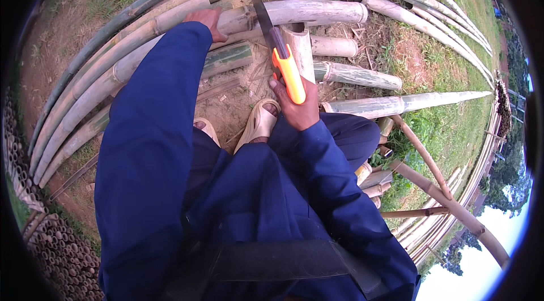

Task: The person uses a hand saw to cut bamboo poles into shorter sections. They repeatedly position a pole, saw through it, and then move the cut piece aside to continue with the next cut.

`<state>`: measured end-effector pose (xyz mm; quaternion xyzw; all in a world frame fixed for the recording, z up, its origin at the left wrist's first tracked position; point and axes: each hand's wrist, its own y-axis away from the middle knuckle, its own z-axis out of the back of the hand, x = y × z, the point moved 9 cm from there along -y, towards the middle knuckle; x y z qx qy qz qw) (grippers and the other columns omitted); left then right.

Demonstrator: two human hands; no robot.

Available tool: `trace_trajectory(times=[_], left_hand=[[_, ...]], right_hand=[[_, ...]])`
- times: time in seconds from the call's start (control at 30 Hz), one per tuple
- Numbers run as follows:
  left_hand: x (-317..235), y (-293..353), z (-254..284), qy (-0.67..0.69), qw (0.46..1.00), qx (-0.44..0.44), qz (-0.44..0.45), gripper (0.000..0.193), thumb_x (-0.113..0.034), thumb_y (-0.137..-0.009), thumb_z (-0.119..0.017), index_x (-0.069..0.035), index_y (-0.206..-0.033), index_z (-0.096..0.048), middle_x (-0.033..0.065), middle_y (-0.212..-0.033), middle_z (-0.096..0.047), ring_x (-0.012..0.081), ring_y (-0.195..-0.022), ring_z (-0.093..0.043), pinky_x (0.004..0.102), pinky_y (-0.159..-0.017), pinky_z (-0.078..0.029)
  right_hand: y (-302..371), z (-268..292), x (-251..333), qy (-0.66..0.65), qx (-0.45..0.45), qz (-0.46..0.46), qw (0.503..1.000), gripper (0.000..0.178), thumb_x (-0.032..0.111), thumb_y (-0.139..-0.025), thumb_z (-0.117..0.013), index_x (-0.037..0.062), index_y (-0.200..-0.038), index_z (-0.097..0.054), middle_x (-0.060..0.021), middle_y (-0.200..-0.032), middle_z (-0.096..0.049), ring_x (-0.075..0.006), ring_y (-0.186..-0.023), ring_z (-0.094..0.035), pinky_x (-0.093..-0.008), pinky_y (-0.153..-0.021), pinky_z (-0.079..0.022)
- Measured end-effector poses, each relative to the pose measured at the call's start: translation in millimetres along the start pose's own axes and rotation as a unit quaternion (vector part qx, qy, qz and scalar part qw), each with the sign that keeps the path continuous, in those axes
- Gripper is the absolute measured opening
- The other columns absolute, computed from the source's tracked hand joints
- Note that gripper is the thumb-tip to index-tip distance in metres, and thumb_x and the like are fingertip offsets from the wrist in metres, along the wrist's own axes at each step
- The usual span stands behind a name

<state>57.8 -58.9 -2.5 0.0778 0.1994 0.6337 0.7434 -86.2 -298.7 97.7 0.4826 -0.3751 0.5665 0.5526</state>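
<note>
My right hand [297, 105] is closed around the orange handle of a hand saw [291, 74]. Its long dark blade [258, 3] points away from me and lies across a thick pale bamboo pole [317, 12]. My left hand [208, 20] grips that pole to the left of the blade, its fingers bent over the top and partly hidden by the blue sleeve. Under the pole, near the blade, an upright-running bamboo piece [298, 46] with an open end acts as a rest. Whether the blade has cut into the pole, I cannot tell.
Several long bamboo poles [130, 18] lie side by side at the left. Short cut pieces [362, 77] lie on the right, with more poles [419, 15] beyond. My sandalled feet [259, 122] stand on bare soil. A bamboo frame [447, 205] is at the right; stacked bamboo [59, 250] at lower left.
</note>
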Motion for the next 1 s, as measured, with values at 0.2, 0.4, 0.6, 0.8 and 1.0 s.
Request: trace_trajectory(times=[0.2,0.4,0.6,0.8,1.0], left_hand=[[-1,-1,3,0.005,1.0,0.004,0.005,0.064,-0.044,-0.075,-0.081,-0.001,-0.119,-0.059,0.0228,-0.108,-0.073,0.0413,-0.102,-0.07,0.0493,-0.093,-0.056],[-10,-7,8,0.003,1.0,-0.01,-0.008,0.067,-0.044,-0.074,-0.082,-0.002,-0.121,-0.06,0.0223,-0.105,-0.073,0.0407,-0.101,-0.071,0.0493,-0.093,-0.055],[4,-7,10,0.004,1.0,0.003,-0.002,0.07,-0.044,-0.073,-0.083,-0.002,-0.123,-0.059,0.0216,-0.108,-0.073,0.0398,-0.103,-0.07,0.049,-0.094,-0.055],[-6,0,7,0.003,1.0,0.014,0.01,0.067,-0.044,-0.076,-0.082,-0.001,-0.121,-0.059,0.0215,-0.108,-0.073,0.0397,-0.104,-0.07,0.0494,-0.094,-0.055],[2,-4,3,-0.003,1.0,0.023,0.006,0.072,-0.046,-0.076,-0.08,-0.007,-0.132,-0.057,0.0217,-0.112,-0.073,0.0401,-0.107,-0.069,0.0496,-0.096,-0.055]], right_hand=[[138,59,32,0.114,0.034,-0.04,0.992,0.029,0.003,-0.091,-0.073,-0.005,-0.119,-0.069,-0.0126,-0.086,-0.073,-0.0144,-0.075,-0.069,-0.0292,-0.074,-0.055],[-33,-7,4,0.015,0.016,-0.083,0.996,0.018,0.011,-0.094,-0.074,-0.0022,-0.091,-0.063,0.0007,-0.067,-0.056,-0.0063,-0.06,-0.053,-0.0261,-0.06,-0.051],[87,36,-1,0.031,0.042,-0.079,0.995,0.027,0.005,-0.094,-0.072,-0.0054,-0.118,-0.068,-0.0048,-0.079,-0.069,-0.0083,-0.068,-0.06,-0.0272,-0.065,-0.051],[97,52,8,0.059,0.01,-0.067,0.996,0.023,0.005,-0.091,-0.073,-0.0054,-0.112,-0.07,-0.0061,-0.075,-0.069,-0.0094,-0.069,-0.063,-0.0279,-0.067,-0.052],[-27,-12,-12,0.018,0.006,-0.03,0.999,0.017,0.013,-0.091,-0.076,-0.0013,-0.088,-0.068,-0.0039,-0.064,-0.06,-0.01,-0.06,-0.055,-0.0313,-0.058,-0.046]])
